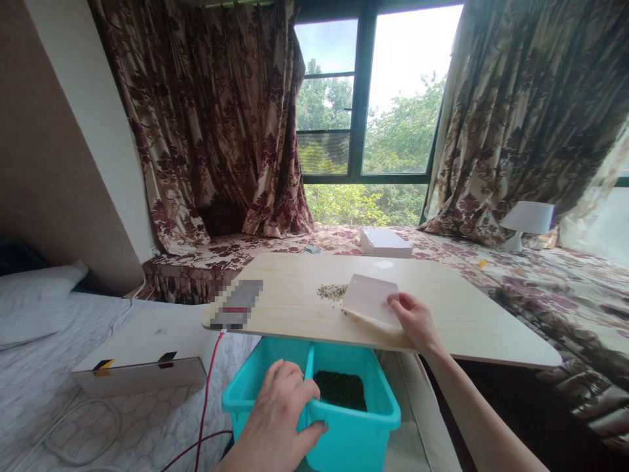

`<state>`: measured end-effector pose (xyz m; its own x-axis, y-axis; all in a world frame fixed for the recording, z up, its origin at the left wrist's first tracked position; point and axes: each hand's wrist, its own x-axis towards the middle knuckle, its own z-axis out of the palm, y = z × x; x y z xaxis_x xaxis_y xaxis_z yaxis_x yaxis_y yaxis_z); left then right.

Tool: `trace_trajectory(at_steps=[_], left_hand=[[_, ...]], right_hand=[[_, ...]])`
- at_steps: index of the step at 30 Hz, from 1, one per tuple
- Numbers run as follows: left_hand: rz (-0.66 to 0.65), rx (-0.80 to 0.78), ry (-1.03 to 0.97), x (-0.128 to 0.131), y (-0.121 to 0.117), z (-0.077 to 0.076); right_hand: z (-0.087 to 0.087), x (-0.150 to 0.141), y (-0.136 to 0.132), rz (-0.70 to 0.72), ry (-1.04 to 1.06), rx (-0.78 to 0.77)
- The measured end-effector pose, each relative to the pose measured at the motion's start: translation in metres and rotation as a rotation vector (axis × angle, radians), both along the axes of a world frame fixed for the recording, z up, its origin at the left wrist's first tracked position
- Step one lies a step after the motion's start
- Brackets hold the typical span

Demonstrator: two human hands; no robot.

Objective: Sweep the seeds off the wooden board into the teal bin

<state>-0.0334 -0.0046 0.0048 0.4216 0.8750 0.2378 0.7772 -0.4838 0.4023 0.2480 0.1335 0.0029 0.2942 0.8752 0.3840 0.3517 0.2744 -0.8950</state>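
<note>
Head view. Right hand (414, 319): thumb and fingers are clamping a white tray (371, 298) near the centre of the table (466, 314). Grain heap (331, 292): is lying loose left of table centre, seemingly still awaiting gathering. Teal bin (354, 414): is standing below the table's near edge, already holding dark granules (339, 389). Left hand (287, 403): fingers are gripping its rim.

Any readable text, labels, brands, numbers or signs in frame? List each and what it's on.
No readable text.
White box on the quilted bedding: small mark on its top, too small to read.
Pixelated rectangle on the wooden board: blurred out, unreadable.
Teal bin and pale tray: no lettering visible.
</note>
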Motion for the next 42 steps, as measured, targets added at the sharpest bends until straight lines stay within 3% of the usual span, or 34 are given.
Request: trace_trajectory(at_steps=[15,22,29,42], left_hand=[[0.026,-0.024,0.007,-0.002,0.000,0.005],[0.029,-0.028,-0.004,-0.004,0.000,0.005],[0.022,-0.022,-0.020,-0.004,0.001,0.001],[0.027,-0.012,-0.028,-0.004,0.000,0.002]], right_hand=[[-0.004,0.001,-0.002,0.065,0.046,-0.069],[0.005,0.000,-0.020,0.331,0.111,-0.210],[0.010,-0.004,-0.012,-0.010,0.130,-0.054],[0.005,-0.010,0.002,-0.051,-0.003,-0.021]])
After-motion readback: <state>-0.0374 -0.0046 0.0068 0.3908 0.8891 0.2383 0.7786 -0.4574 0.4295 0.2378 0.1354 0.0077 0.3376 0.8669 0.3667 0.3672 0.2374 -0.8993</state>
